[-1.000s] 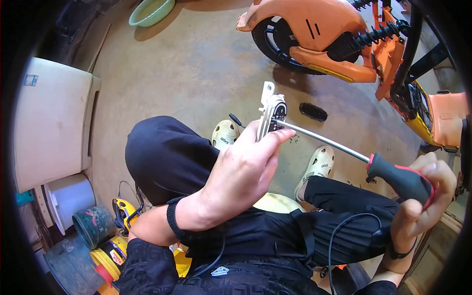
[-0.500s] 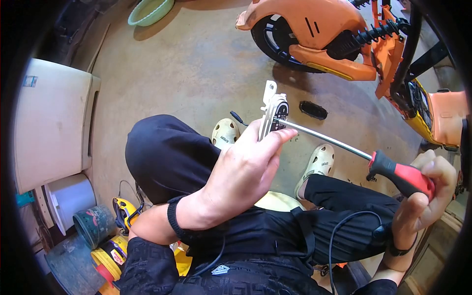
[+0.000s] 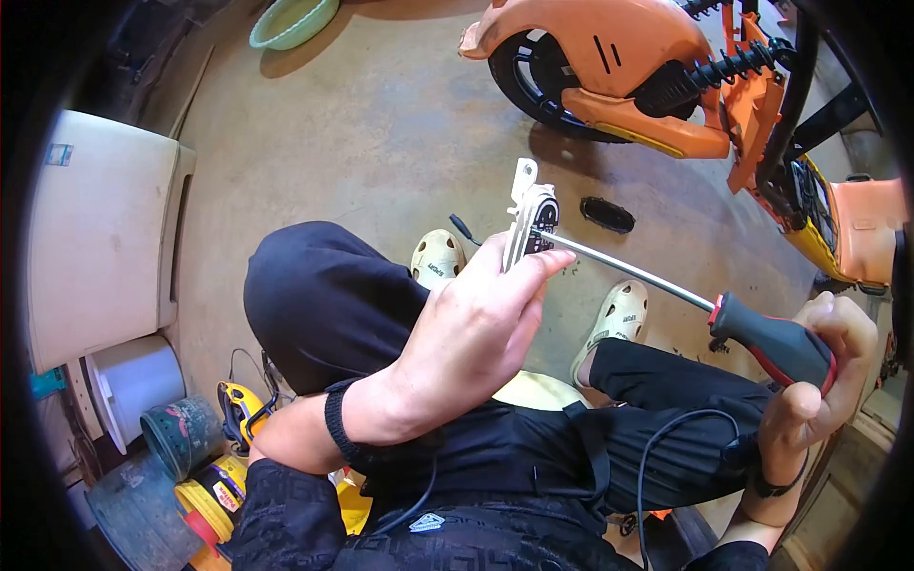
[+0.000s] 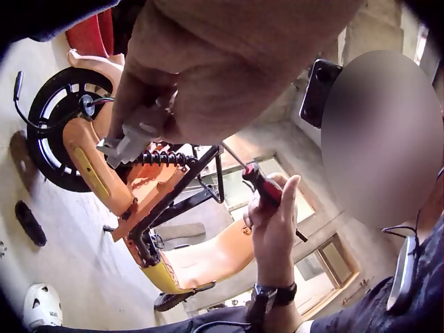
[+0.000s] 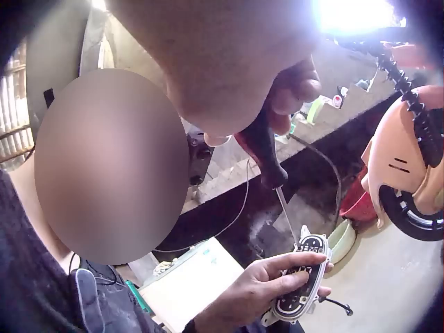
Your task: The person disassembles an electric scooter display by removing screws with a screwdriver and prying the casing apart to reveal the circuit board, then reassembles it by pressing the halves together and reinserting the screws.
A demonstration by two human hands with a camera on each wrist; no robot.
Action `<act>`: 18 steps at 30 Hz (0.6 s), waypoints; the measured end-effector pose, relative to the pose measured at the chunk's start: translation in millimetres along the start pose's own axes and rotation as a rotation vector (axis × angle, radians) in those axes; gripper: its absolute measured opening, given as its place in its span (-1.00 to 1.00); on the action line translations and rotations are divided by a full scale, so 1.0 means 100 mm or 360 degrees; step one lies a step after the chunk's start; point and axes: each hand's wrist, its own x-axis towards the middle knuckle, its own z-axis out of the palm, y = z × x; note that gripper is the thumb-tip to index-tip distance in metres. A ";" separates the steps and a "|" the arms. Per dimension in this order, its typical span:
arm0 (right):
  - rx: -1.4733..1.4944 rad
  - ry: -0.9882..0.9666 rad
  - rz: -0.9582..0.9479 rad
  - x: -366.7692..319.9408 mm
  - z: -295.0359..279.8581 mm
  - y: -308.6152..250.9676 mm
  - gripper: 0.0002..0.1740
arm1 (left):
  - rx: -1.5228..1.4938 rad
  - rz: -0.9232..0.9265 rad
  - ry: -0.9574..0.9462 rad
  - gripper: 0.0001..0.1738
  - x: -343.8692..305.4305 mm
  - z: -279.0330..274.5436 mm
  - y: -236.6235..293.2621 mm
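Observation:
My left hand grips an oval display panel by its lower part, in front of my lap. The panel has a white rim with tabs and a black face printed with pale symbols, seen more fully as the display panel in the right wrist view. A short black cable with a plug hangs from it. In my right hand is the red and dark grey handle of a screwdriver, with fingers and thumb about its end. The long shaft reaches left, its tip at the panel's face beside my left index finger.
An orange scooter with bare shock absorbers stands ahead on the right. A black oval part lies on the floor. To the left are a white cabinet, several buckets and a yellow tool. A green basin sits farther off.
The screwdriver's handle has turned in my right hand: its red side faced up half a second ago, its dark side does now. My left hand and the display panel have hardly moved.

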 end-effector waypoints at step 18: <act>0.0006 -0.0305 -0.0269 0.05 -0.02 -0.06 -0.39 | 0.0077 0.0007 0.0080 -0.65 0.02 0.00 -0.04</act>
